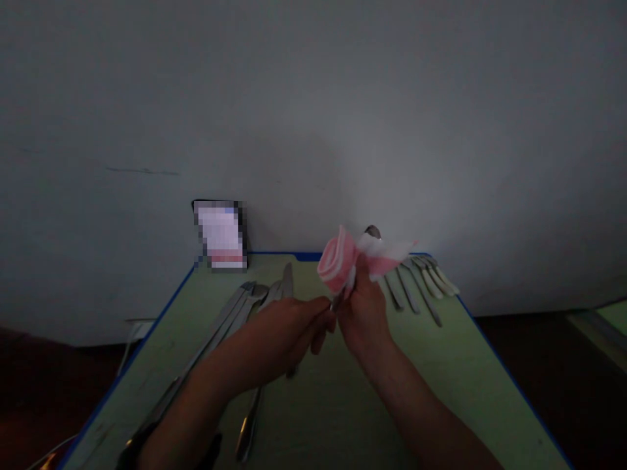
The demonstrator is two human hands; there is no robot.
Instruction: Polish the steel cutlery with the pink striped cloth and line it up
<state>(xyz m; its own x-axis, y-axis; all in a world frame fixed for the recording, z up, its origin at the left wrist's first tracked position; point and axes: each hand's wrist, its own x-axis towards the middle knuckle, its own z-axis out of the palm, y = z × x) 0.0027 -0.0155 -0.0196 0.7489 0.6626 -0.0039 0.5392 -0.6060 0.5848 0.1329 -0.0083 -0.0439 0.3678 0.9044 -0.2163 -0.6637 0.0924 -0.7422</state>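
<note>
Above the green table (455, 378), our left hand (300, 326) pinches a spoon (373, 232) by its handle (336, 301) while our right hand (365, 307) clasps the pink-and-white cloth (337, 262), seemingly around it; we should pinch steadily and press evenly along the spoon.

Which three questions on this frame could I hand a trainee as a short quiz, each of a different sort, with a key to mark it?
1. Multiple choice. What does the bare right hand grip?
A) a clear glass jar
B) a pink-and-white striped cloth
C) a round brown sponge

2. True or false? The metal cutlery with pale handles lies along the table's left edge.

3. Fill in the missing word. The pale green tabletop has a ___ edge.

Key
1. B.
2. False: the metal cutlery with pale handles lies near the table's far right corner.
3. Blue.
</note>
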